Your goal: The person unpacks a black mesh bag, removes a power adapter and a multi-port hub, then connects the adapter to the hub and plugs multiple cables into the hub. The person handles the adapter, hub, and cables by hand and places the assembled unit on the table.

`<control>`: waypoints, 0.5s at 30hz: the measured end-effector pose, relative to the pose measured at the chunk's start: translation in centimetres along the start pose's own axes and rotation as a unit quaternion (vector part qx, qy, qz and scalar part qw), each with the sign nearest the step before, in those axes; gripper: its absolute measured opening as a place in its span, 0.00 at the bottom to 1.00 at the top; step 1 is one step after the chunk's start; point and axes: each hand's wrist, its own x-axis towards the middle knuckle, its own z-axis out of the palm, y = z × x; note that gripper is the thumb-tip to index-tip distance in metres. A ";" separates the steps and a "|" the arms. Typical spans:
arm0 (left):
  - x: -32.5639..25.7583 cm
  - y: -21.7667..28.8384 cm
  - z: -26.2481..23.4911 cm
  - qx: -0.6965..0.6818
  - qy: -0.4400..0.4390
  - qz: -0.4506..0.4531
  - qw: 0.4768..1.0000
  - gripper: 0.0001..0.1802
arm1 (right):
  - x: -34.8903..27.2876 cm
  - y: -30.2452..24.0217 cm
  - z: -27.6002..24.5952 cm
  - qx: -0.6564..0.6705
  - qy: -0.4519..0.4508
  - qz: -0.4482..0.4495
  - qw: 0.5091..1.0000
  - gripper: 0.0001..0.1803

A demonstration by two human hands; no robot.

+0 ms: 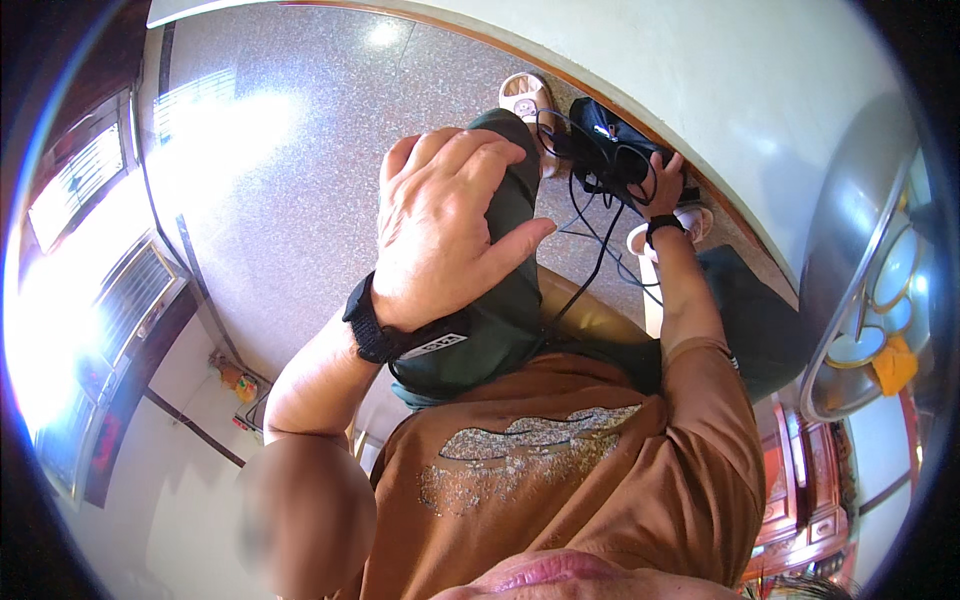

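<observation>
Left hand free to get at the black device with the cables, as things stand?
Probably yes, with a stretch. The left hand is raised, open and holds nothing, and nothing blocks the way across the knee. The black device lies farther out, already gripped by the right hand.

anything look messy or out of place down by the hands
The black cables hang in loose tangled loops from the black device that the right hand holds. The left hand is raised, empty. Nothing looks spilled or broken.
</observation>
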 end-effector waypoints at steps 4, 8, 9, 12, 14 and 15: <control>1.0 0.3 0.2 -0.001 0.004 -0.010 1.000 0.27 | -0.8 0.0 -0.3 0.045 0.034 -0.103 0.993 0.36; 1.5 0.3 0.3 0.009 0.002 -0.034 0.999 0.26 | -1.3 0.3 0.2 0.100 0.028 -0.092 0.990 0.36; 1.6 0.3 0.2 0.015 -0.004 -0.034 0.999 0.25 | -1.3 0.2 0.4 0.099 0.021 -0.093 0.991 0.36; 2.1 0.1 -0.1 0.009 -0.048 -0.041 0.998 0.24 | -1.5 -0.2 0.8 0.101 0.020 -0.086 0.991 0.32; 3.4 0.0 0.2 -0.033 -0.118 -0.057 0.991 0.24 | -1.7 -0.6 0.6 0.078 0.060 -0.049 0.994 0.28; 4.3 0.0 0.8 -0.118 -0.176 -0.084 0.974 0.23 | -1.8 -0.8 0.4 0.053 0.109 -0.079 0.990 0.26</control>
